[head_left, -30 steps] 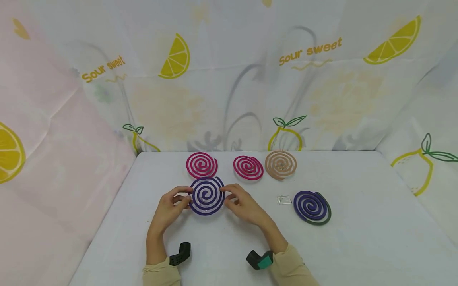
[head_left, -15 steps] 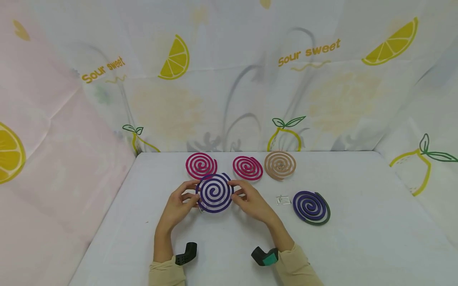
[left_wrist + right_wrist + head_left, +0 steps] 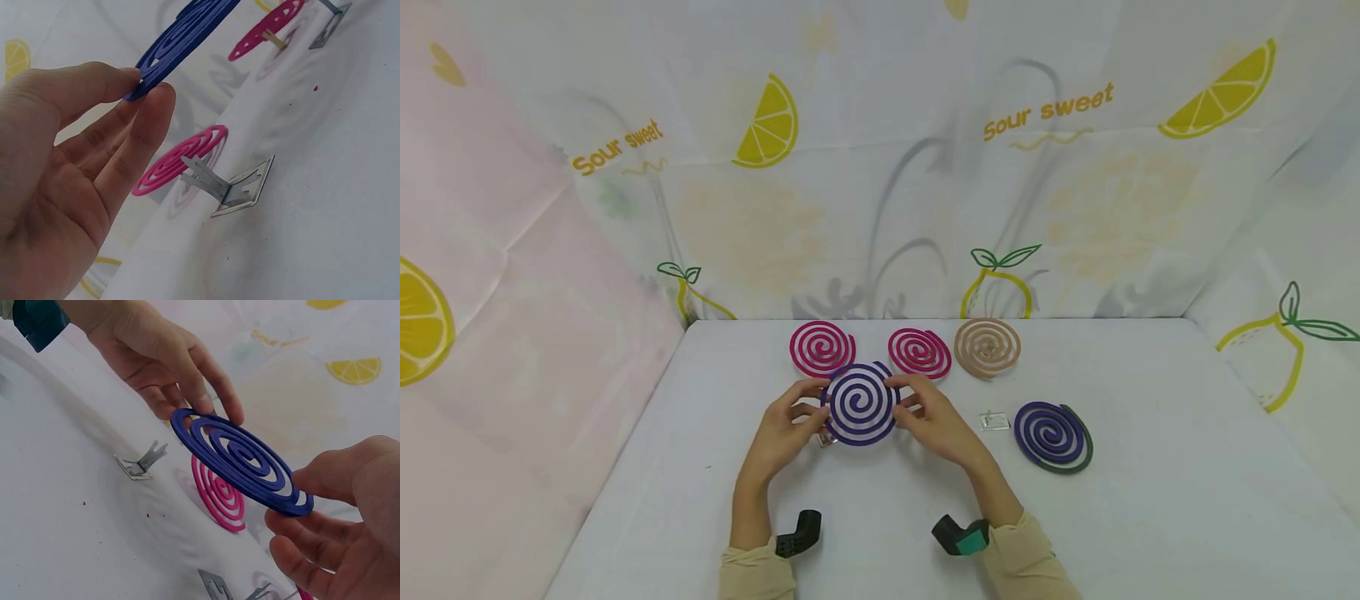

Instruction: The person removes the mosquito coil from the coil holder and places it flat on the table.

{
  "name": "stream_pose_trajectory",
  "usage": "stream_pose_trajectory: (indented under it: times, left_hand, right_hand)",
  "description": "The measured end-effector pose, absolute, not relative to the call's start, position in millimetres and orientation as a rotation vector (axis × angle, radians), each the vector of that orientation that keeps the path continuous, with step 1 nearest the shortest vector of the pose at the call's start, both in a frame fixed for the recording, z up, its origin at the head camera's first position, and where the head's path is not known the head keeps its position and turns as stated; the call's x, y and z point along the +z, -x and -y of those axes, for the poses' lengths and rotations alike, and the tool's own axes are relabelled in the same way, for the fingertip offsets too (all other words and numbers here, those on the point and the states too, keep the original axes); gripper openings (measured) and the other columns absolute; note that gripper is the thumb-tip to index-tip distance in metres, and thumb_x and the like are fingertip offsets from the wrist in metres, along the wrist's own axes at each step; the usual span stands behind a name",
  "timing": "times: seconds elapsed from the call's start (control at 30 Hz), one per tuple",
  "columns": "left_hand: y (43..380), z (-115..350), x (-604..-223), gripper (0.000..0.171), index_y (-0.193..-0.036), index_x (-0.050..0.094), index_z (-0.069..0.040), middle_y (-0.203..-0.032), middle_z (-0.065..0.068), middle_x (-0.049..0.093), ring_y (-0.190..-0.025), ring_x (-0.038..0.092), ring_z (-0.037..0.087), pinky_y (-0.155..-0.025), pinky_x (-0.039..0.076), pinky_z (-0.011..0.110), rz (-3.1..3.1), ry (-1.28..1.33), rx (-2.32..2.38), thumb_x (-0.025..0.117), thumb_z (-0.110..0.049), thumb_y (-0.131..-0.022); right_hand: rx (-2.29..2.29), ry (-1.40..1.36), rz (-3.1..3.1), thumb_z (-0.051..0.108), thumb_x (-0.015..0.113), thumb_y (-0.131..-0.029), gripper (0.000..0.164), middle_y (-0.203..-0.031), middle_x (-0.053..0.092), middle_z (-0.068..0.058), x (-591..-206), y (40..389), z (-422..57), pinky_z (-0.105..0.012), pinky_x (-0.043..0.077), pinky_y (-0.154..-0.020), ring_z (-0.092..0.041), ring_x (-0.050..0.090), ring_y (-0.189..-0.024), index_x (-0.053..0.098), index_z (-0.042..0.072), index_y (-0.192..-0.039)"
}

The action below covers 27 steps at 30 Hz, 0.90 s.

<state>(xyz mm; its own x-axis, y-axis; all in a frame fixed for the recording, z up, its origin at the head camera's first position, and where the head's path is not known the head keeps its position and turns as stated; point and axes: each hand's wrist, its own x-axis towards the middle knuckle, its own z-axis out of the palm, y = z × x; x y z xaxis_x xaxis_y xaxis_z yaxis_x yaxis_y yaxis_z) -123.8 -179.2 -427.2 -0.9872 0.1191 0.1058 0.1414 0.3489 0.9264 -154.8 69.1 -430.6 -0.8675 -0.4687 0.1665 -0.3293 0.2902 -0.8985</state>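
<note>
A dark blue mosquito coil is held in the air above the table, in front of the pink coils. My left hand pinches its left rim between thumb and fingers. On the opposite rim, my right hand pinches it too. The right wrist view shows the coil tilted, its spiral whole. Below it on the table lies a small metal coil stand with raised prongs, mostly hidden by the left fingers and coil in the head view. Another metal stand lies to the right of my right hand.
Along the back are two pink coils and a tan coil, raised off the table. At right lies a blue coil with a dark green coil partly showing beneath. A lemon-print cloth hangs behind the table.
Both hands have carried the blue coil to the right and slightly away from the body. Part of the metal stand beneath has come into sight at its left. The other coils stay put.
</note>
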Motion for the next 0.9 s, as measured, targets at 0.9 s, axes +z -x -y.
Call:
stream_pose_trajectory:
  times: [0.9]
  left_hand:
    - [122.5,158.0,-414.1,0.041,-0.129,0.053,-0.002,-0.114,0.021,0.059,-0.087,0.065,0.028,-0.073,0.057,0.034,2.626,0.314,-1.762,0.061,-0.001,-0.089]
  right_hand:
    - [-1.620,0.696,-2.476,0.008,0.061,-0.089,0.039,-0.122,0.058,-0.011,-426.8,161.2,-87.2,-0.024,0.051,-0.076,-0.020,0.059,-0.093,0.054,0.011,-0.127]
